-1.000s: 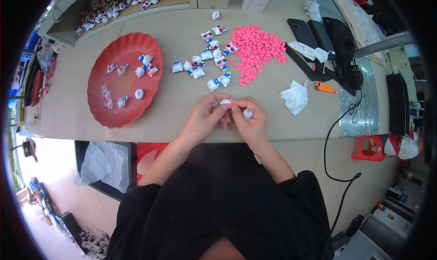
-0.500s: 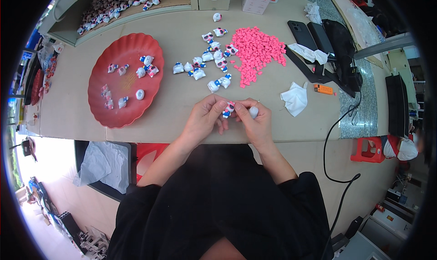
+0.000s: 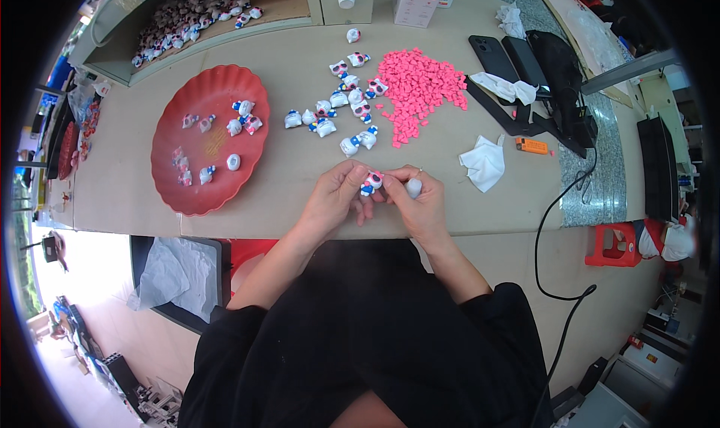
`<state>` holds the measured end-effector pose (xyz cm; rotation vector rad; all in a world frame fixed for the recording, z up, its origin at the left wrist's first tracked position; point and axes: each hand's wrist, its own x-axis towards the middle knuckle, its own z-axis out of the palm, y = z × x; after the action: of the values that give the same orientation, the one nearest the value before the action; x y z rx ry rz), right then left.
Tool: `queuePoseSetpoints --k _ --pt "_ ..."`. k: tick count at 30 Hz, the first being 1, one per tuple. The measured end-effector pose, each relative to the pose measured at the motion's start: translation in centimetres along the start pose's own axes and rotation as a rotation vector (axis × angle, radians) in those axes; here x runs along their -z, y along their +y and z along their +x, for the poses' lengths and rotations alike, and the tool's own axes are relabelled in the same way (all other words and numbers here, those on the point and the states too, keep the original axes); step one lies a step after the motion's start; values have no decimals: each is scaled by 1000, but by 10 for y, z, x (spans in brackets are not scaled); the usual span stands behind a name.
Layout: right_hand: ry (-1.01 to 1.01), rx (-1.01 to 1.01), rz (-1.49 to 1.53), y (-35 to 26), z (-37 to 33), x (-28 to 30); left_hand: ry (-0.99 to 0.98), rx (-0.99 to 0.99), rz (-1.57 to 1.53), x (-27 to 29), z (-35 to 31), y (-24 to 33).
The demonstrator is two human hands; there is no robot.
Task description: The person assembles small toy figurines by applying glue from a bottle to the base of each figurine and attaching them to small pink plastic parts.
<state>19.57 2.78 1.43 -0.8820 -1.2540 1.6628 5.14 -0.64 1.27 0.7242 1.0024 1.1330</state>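
Note:
Close to the table's front edge, my left hand (image 3: 333, 197) pinches a small cat figurine (image 3: 370, 184) in white, blue and pink between thumb and fingers. My right hand (image 3: 427, 211) is closed, its thumb and fingertip meeting the figurine's right side. A small rounded white piece (image 3: 413, 188) sticks up from the fingers of that same hand; its lower part is hidden. Beyond the hands lie a pile of small pink pieces (image 3: 420, 91) and a loose group of similar cat figurines (image 3: 324, 127).
On the left, a red scalloped tray (image 3: 161, 151) carries several figurines. Many more fill an open compartment (image 3: 277, 16) at the back left. To the right are a crumpled white tissue (image 3: 484, 163), an orange lighter (image 3: 532, 146), a phone (image 3: 492, 57) and a black cable (image 3: 537, 255).
The view has shifted slightly. The figurine is turned a little between my fingers; both hands keep nearly the same place and grip.

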Motion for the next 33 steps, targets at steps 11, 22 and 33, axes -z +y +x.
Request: queuePoseSetpoints --k 11,22,33 --pt "-3 110 -70 7 -2 3 -90 -155 14 5 2 -9" --pt "-36 128 -16 6 -2 2 -89 -227 12 1 0 -7" --pt "-3 122 -65 10 -3 4 -106 -184 -46 2 1 -10"
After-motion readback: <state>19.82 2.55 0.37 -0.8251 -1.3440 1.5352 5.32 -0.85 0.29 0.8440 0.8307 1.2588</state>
